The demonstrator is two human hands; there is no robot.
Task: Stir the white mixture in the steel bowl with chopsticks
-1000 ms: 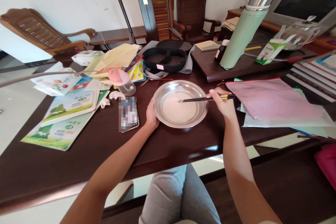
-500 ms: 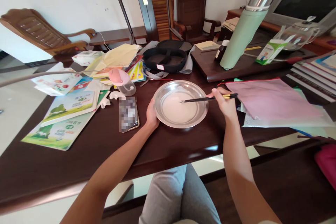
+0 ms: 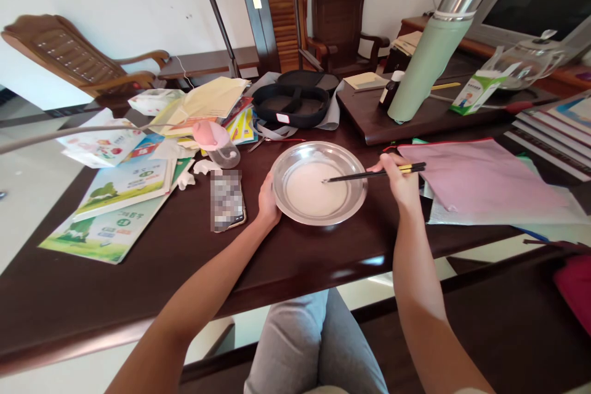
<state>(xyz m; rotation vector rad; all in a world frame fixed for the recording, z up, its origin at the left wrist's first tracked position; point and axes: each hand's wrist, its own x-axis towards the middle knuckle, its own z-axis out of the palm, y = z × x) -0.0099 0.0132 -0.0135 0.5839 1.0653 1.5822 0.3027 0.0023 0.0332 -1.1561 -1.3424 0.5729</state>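
Note:
A round stainless steel basin (image 3: 289, 206) rests on the dark table in front of me, with whitish contents (image 3: 314, 191) covering its bottom. At its left rim, my left hand (image 3: 268, 200) grips the side, its fingers partly hidden behind the metal. My right hand (image 3: 396, 177) is closed around a pair of black chopsticks (image 3: 364, 175) with gold ends. Their tips reach over the right rim to the middle of the whitish contents. A phone (image 3: 228, 200) with a blurred screen lies left of my left hand.
Booklets (image 3: 124, 197), crumpled tissue (image 3: 185, 180) and a pink-lidded cup (image 3: 219, 143) are on the left. Behind the basin sits an open black case (image 3: 290, 104). A green thermos (image 3: 429, 61), a glass teapot (image 3: 526, 64) and a pink pouch (image 3: 480, 172) are to the right.
My right hand and the chopsticks have shifted slightly to the right, so the tips sit a little further right in the basin. My left hand keeps its hold on the rim.

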